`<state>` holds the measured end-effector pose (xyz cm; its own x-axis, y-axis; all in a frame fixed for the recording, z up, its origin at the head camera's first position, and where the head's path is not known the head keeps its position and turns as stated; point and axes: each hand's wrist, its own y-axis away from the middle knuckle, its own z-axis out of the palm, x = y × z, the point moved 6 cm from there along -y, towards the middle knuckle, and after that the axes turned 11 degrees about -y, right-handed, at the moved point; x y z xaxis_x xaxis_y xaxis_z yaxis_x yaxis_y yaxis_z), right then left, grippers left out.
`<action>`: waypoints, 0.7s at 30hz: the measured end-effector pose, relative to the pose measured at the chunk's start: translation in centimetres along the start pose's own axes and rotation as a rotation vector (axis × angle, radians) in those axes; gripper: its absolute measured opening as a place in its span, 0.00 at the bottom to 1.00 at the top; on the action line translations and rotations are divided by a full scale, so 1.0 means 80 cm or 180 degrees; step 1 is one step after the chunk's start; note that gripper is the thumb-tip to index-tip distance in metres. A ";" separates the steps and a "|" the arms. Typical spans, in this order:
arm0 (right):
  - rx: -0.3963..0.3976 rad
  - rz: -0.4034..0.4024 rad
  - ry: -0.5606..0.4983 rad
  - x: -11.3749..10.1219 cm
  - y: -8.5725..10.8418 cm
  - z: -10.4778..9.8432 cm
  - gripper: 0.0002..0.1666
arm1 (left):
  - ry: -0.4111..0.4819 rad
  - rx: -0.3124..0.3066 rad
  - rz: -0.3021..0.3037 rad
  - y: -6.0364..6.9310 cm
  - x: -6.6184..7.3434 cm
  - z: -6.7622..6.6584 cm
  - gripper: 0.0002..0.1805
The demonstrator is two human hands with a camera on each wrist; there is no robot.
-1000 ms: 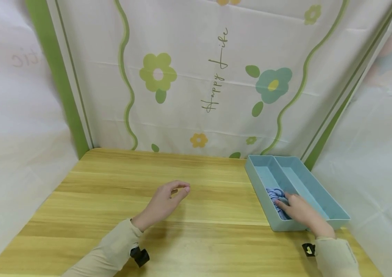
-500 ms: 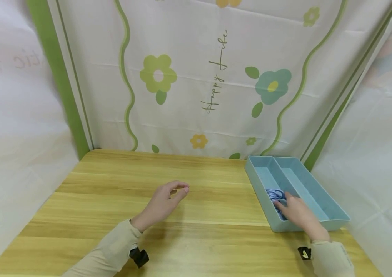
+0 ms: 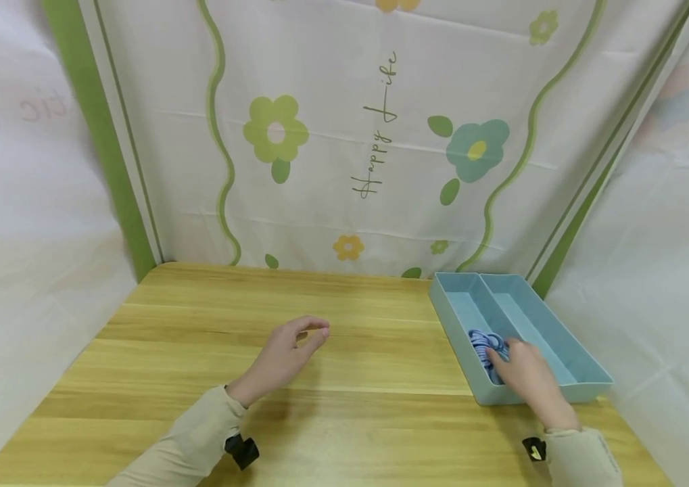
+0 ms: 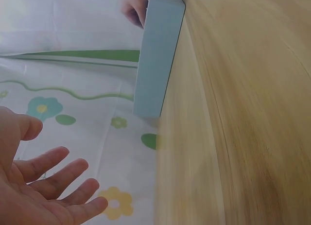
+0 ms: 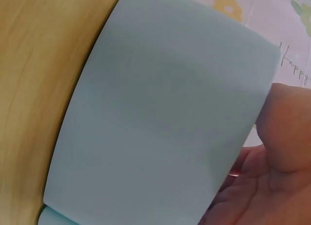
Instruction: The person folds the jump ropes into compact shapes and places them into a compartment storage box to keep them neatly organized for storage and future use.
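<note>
A blue-and-white coiled cord [image 3: 483,345] lies at the near end of the left compartment of a light blue two-part tray [image 3: 452,338]. My right hand [image 3: 529,375] reaches over the tray's near end, thumb and fingers bent about the cord's strands. The fingertips are partly hidden inside the tray. In the right wrist view the tray's outer wall [image 5: 160,108] covers most of what the right hand [image 5: 272,181] touches. My left hand [image 3: 283,355] hovers over the table left of the tray, fingers loosely bent and holding nothing; the left wrist view shows its palm and spread fingers.
The tray stands at the right back of the wooden table [image 3: 368,433], close to the printed cloth [image 3: 332,162] behind. White cloth hangs at both sides as well. The right compartment [image 3: 539,325] lies beyond the tray's divider.
My right hand has shifted slightly within the left compartment, and more of the cord's loop shows beside the fingers. The tray and left hand stay nearly where they were.
</note>
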<state>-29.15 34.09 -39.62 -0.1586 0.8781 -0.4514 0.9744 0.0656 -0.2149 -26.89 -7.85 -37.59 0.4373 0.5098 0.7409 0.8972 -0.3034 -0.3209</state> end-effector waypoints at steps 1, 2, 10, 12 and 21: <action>0.0038 -0.0012 -0.0010 -0.001 0.001 -0.001 0.28 | -0.0013 -0.0001 -0.0002 0.000 0.000 0.000 0.18; 0.0077 -0.0023 -0.0012 -0.002 0.001 -0.003 0.27 | -0.0023 -0.0001 -0.0004 0.000 0.000 0.000 0.18; 0.0297 -0.0072 -0.0074 -0.015 0.007 -0.006 0.25 | -0.0112 0.0029 -0.0019 -0.001 0.000 -0.003 0.16; 0.0394 -0.0152 -0.0111 -0.022 0.009 -0.007 0.25 | -0.0153 0.0035 -0.0042 0.001 -0.002 -0.004 0.17; 0.0912 -0.0587 -0.0311 -0.063 0.012 -0.011 0.21 | -0.0483 0.0183 0.0081 0.001 0.002 -0.022 0.21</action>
<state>-27.26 30.12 -36.78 -0.3557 0.8134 -0.4602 0.8460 0.0710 -0.5284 -26.88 -9.21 -36.43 0.4603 0.6196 0.6358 0.8858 -0.2735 -0.3748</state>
